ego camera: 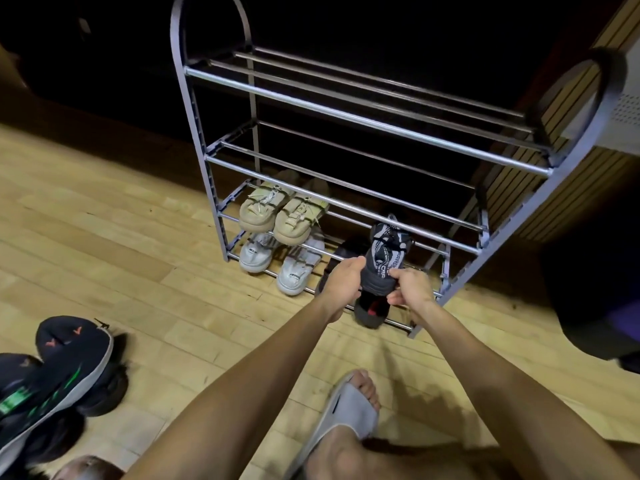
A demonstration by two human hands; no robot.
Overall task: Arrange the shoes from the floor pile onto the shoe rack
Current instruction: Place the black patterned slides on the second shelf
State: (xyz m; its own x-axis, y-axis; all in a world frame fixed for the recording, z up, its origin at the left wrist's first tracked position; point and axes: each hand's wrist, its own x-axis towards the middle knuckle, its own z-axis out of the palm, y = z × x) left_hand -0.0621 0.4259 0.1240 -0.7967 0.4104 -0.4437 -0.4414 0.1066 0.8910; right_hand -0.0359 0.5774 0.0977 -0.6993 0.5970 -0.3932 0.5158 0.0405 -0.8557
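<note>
Dim, dark background; lit wooden floor (pixel 104 237); wide-angle bending at edges.

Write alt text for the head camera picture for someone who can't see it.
Both hands, left hand and right hand, hold a black and grey shoe at the lower right of a metal rack. Beige shoes and white shoes sit on its lower left tiers; dark sneakers lie on the floor.

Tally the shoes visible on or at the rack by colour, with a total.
Beige shoes, on the second-lowest tier: 2
White shoes, on the bottom tier: 2
Black and grey shoe, held by the left hand and right hand: 1
Black shoe with red, below it: 1
Total: 6
</note>
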